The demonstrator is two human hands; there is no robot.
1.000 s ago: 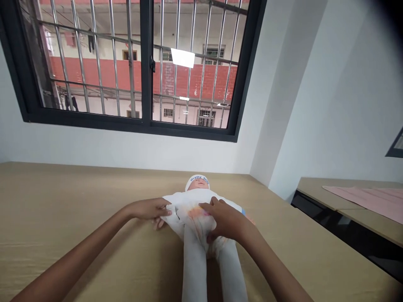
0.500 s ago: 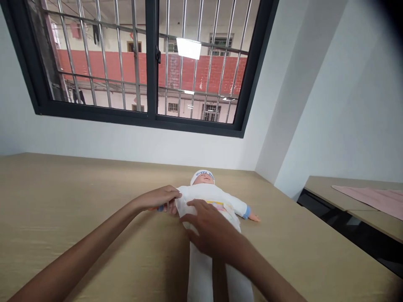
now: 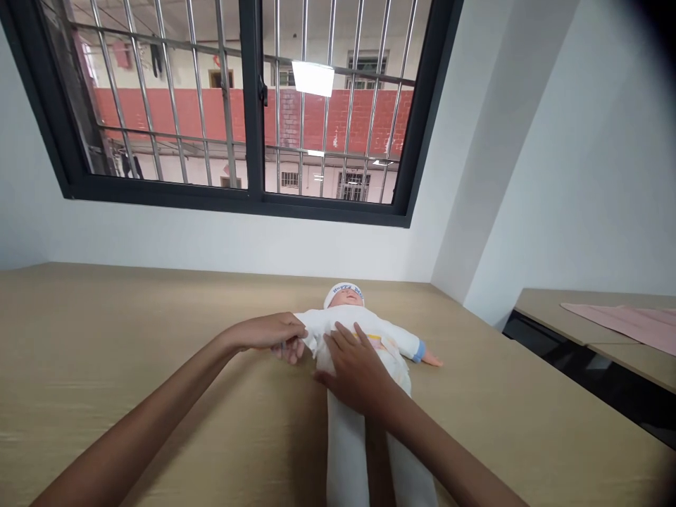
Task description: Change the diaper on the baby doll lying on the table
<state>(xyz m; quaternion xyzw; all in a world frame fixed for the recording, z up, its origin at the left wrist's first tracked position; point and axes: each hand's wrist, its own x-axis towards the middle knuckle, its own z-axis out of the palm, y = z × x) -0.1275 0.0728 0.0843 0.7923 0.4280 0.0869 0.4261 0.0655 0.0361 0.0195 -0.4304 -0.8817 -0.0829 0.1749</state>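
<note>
A baby doll in a white top, white leggings and a lettered white cap lies on its back, head toward the window. Around its waist is a white diaper with a coloured print at the front. My left hand is closed at the doll's side, its fingers pinching the white side edge of the diaper; the doll's arm on that side is mostly hidden behind it. My right hand lies flat across the diaper's front with the fingers stretched out, covering part of the print. The doll's other arm is spread outward.
The doll lies on a wood-coloured table against a white wall. A barred window with a dark frame is above it. Rightward stands another table with a pink cloth, beyond a dark gap.
My right hand has moved up the diaper and flattened onto its front. The side flap by my left hand now sits closer to the doll's waist. The view has shifted slightly.
</note>
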